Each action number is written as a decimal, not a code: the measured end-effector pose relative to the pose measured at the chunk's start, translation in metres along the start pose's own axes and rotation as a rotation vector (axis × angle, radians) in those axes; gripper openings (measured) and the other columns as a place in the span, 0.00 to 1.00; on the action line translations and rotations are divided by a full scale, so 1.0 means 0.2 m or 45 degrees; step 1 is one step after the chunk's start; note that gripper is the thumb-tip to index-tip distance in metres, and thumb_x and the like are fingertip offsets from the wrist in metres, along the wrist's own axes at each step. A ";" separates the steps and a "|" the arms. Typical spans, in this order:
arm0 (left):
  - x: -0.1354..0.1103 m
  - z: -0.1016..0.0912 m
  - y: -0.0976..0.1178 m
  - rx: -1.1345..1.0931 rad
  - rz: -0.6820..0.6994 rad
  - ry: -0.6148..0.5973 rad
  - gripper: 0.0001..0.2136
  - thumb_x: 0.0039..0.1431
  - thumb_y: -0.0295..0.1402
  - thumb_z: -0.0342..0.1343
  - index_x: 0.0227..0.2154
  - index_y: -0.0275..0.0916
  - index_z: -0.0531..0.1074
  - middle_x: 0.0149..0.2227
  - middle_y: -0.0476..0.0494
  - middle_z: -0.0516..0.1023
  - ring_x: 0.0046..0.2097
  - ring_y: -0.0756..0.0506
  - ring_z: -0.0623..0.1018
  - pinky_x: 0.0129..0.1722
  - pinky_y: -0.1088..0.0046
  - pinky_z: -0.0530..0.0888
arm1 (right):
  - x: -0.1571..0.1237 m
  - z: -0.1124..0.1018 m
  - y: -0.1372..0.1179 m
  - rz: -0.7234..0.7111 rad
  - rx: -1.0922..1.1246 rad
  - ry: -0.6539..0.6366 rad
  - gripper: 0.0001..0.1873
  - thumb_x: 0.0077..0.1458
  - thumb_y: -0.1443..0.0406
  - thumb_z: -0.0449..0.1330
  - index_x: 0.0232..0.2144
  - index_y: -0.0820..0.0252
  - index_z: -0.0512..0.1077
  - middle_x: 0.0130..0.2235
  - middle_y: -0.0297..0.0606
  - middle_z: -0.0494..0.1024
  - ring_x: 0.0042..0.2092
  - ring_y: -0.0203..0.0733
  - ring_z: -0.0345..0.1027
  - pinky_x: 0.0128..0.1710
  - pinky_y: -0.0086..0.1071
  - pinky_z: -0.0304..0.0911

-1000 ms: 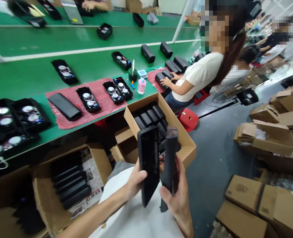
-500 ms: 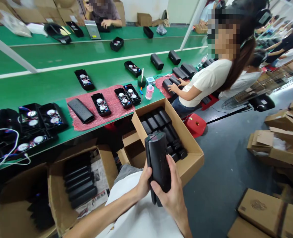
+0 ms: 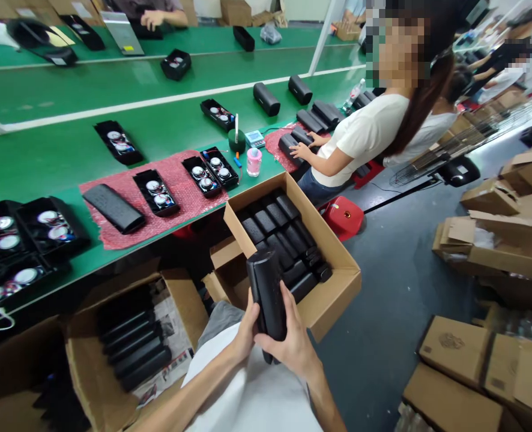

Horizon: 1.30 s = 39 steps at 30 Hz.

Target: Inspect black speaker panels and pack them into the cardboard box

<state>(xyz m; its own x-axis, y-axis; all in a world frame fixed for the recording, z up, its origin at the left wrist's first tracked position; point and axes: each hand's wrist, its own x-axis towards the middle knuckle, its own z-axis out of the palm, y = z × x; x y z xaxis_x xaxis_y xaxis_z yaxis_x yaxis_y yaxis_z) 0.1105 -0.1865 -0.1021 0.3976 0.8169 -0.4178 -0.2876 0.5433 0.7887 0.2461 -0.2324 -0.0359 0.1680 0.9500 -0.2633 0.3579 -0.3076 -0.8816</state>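
Note:
A black speaker housing (image 3: 268, 294) stands roughly upright between my two hands, in front of my body. My left hand (image 3: 247, 327) grips its left side, while my right hand (image 3: 293, 339) wraps its right side, thumb across the near face. Just beyond it, an open cardboard box (image 3: 338, 294) holds rows of similar black housings (image 3: 275, 222). On the pink bubble wrap (image 3: 108, 234) at the bench lie a closed black housing (image 3: 113, 207) and open housings (image 3: 157, 192) with round silver speaker drivers showing inside.
A green workbench (image 3: 167, 120) runs across the view. A co-worker (image 3: 360, 132) sits to the right, handling black housings. Lower left stands a carton (image 3: 176, 294) of black parts. A red stool (image 3: 344, 216), a fan (image 3: 459, 171) and closed cartons (image 3: 455, 345) are at the right.
The view has shifted, so the bench items appear further left. The housing in my hands has turned slightly and tilts a little differently; both hands keep hold of it.

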 end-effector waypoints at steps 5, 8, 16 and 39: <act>0.27 0.08 -0.20 0.207 -0.086 -0.128 0.42 0.65 0.58 0.52 0.75 0.46 0.45 0.78 0.38 0.48 0.77 0.34 0.52 0.75 0.52 0.51 | 0.18 -0.05 0.35 0.084 0.325 -0.071 0.54 0.55 0.60 0.65 0.75 0.49 0.41 0.71 0.45 0.62 0.68 0.50 0.63 0.66 0.47 0.64; 0.45 0.13 -0.29 0.299 -0.082 -0.057 0.47 0.60 0.58 0.60 0.74 0.40 0.48 0.78 0.32 0.46 0.77 0.34 0.48 0.76 0.52 0.45 | 0.42 -0.18 0.63 0.137 -0.008 -0.029 0.50 0.59 0.56 0.61 0.75 0.56 0.40 0.70 0.48 0.63 0.67 0.48 0.64 0.64 0.44 0.66; 0.33 -0.33 -0.60 0.568 -0.224 0.479 0.29 0.61 0.56 0.58 0.59 0.44 0.69 0.65 0.35 0.72 0.69 0.32 0.68 0.71 0.47 0.60 | 1.44 -0.33 1.39 0.420 -0.817 -0.114 0.53 0.50 0.68 0.68 0.74 0.51 0.51 0.69 0.55 0.57 0.66 0.67 0.59 0.65 0.57 0.54; -0.10 -1.21 -1.21 0.210 -0.591 1.191 0.19 0.51 0.56 0.62 0.36 0.48 0.82 0.44 0.44 0.87 0.53 0.32 0.82 0.63 0.51 0.72 | 1.61 0.09 1.26 0.236 -0.864 0.100 0.54 0.63 0.33 0.31 0.75 0.65 0.43 0.69 0.62 0.59 0.69 0.67 0.58 0.66 0.62 0.60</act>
<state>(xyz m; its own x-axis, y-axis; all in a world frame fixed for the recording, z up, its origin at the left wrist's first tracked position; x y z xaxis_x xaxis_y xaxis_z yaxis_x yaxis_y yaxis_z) -0.0387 -0.2878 -0.3929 -0.4118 0.3980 -0.8198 -0.1293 0.8650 0.4849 0.3737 -0.0031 -0.3503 0.3381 0.8799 -0.3338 0.8064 -0.4538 -0.3793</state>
